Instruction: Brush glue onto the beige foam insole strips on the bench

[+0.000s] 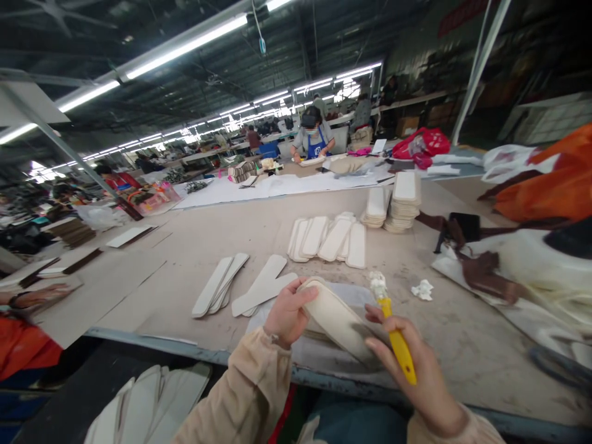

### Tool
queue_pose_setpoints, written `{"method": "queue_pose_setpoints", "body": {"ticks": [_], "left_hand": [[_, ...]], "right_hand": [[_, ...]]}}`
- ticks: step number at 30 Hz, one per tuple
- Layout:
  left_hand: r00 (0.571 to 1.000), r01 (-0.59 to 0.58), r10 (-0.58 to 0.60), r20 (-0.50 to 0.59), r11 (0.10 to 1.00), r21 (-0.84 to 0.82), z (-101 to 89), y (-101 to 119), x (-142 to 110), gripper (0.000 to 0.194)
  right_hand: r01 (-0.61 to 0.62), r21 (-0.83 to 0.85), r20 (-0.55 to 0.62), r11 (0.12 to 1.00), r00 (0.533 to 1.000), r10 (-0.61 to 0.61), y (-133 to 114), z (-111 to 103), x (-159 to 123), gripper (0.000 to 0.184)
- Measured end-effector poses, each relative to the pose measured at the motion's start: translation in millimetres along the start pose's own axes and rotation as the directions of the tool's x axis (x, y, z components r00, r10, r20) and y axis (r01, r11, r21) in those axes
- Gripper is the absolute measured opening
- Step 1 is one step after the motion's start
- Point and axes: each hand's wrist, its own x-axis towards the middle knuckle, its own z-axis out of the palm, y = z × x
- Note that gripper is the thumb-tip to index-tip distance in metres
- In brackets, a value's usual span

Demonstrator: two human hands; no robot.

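Observation:
My left hand (287,309) grips the far end of a long cream panel (340,320) with rounded ends, thumb on top. In my right hand (416,361) is a yellow-handled brush (396,339), held upright and tilted, its head coated in thick white paste. My right thumb is at the panel's near end, where shadow and blur hide whether it presses on it. Beneath the panel lie a pale sheet (319,354) and more panels, partly hidden. Just left of my left hand, loose panels (263,287) overlap on the table.
Panels lie fanned (328,239) and stacked (404,203) beyond my hands, with another group (221,285) leftward. A white crumpled lump (422,290) sits right. More panels (148,407) rest below the table edge. A co-worker (313,139) sits opposite; another person's hand (41,296) is far left.

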Motion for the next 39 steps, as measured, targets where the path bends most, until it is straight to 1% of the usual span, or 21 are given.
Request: {"method": "queue_pose_setpoints", "body": {"ticks": [1, 3, 6, 9, 11, 13, 17, 22, 24, 25, 26, 28, 31, 34, 39], "left_hand": [[1.000, -0.011, 0.011, 0.001, 1.000, -0.010, 6.9, 1, 0, 0.031], [0.999, -0.046, 0.045, -0.006, 0.999, -0.024, 20.8, 2, 0, 0.033], [0.994, -0.108, 0.106, -0.040, 0.993, -0.049, 40.3, -2, -1, 0.037], [0.990, -0.137, 0.136, -0.023, 0.989, -0.052, 54.0, -11, -4, 0.038], [0.990, -0.141, 0.140, -0.005, 0.989, -0.052, 58.3, -19, -6, 0.037], [0.991, -0.130, 0.129, -0.021, 0.989, -0.064, 59.3, -26, -6, 0.036], [0.995, -0.085, 0.079, -0.058, 0.990, -0.110, 58.1, -30, -4, 0.037], [0.998, -0.048, 0.043, -0.040, 0.989, -0.143, 57.3, -27, -1, 0.035], [0.999, -0.037, 0.031, -0.037, 0.985, -0.167, 54.9, -24, 1, 0.035], [0.999, -0.035, 0.028, -0.040, 0.983, -0.181, 52.6, -21, 3, 0.034], [0.998, -0.036, 0.026, -0.054, 0.980, -0.195, 49.7, -17, 7, 0.033], [0.992, -0.048, 0.019, -0.122, 0.970, -0.239, 41.7, -7, 15, 0.027], [0.965, -0.091, 0.008, -0.262, 0.948, -0.306, 27.5, 8, 30, 0.013], [0.937, -0.130, -0.001, -0.349, 0.927, -0.353, 15.4, 15, 40, 0.008], [0.925, -0.116, -0.031, -0.378, 0.926, -0.360, 7.6, 10, 42, 0.007]], "right_hand": [[-0.015, 0.028, -0.023, 0.999, 1.000, 0.015, -4, 3, -1, 0.024], [-0.078, 0.066, -0.104, 0.995, 0.991, 0.085, -10, 10, -3, 0.024], [-0.179, 0.126, -0.237, 0.976, 0.950, 0.205, -13, 16, -4, 0.028], [-0.218, 0.178, -0.282, 0.960, 0.923, 0.262, -12, 16, -4, 0.031], [-0.242, 0.195, -0.298, 0.951, 0.909, 0.292, -10, 14, -4, 0.033], [-0.268, 0.214, -0.307, 0.939, 0.894, 0.325, -8, 13, -5, 0.035], [-0.274, 0.263, -0.294, 0.925, 0.891, 0.347, -9, 14, -5, 0.037], [-0.243, 0.244, -0.345, 0.939, 0.883, 0.319, -17, 15, 0, 0.040], [-0.242, 0.255, -0.320, 0.936, 0.892, 0.317, -18, 11, 1, 0.041], [-0.245, 0.268, -0.283, 0.932, 0.904, 0.319, -18, 7, 1, 0.040], [-0.249, 0.286, -0.240, 0.925, 0.916, 0.321, -17, 3, 1, 0.040], [-0.263, 0.330, -0.156, 0.906, 0.932, 0.328, -14, -6, 2, 0.038], [-0.279, 0.411, -0.108, 0.868, 0.930, 0.350, -11, -14, 4, 0.039], [-0.295, 0.469, -0.101, 0.832, 0.918, 0.383, -12, -13, 6, 0.045], [-0.336, 0.451, -0.168, 0.827, 0.878, 0.448, -15, -6, 8, 0.045]]}}
